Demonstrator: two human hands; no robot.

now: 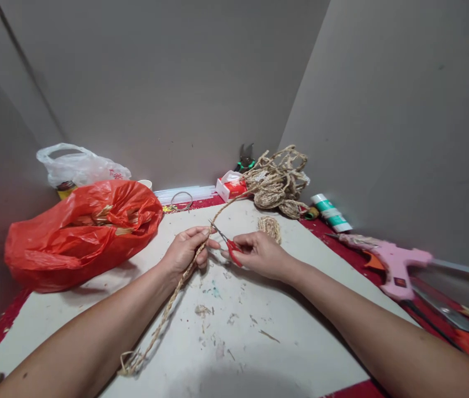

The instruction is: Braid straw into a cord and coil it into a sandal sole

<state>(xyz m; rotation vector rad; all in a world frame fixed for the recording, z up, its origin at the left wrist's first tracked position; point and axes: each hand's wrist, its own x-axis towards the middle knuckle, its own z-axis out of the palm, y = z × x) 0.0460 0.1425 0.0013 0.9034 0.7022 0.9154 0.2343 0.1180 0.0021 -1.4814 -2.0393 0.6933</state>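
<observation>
The left hand [188, 250] is clenched around a braided jute rope [168, 309], pinching it between thumb and fingers near the centre of the white work board [309, 342]. From this grip the rope runs toward 7 o'clock along the left forearm and ends in a frayed loop near the lower edge of the board; toward 1 o'clock it continues up to a tangled bundle of jute cord [278, 179] lying against the back wall. The right hand [261, 255] grasps a pair of small red-handled scissors [226, 243], fingers closed on the handles. The blades point toward 10 o'clock and are parted, with their tips just beside the rope at the left fingertips; whether the blades touch the rope cannot be told. A small flat coil of jute [269, 226] lies on the board at 12 o'clock from the right hand. A red plastic bag [80, 232] sits at 9 o'clock from the left hand, with a white plastic bag [79, 165] behind it. A pink glue gun [395, 264] rests at 3 o'clock from the right hand, at the board's right margin. A green-and-white roll [331, 213] lies at 2 o'clock, near the wall. Fibre scraps are scattered over the board between the forearms.
</observation>
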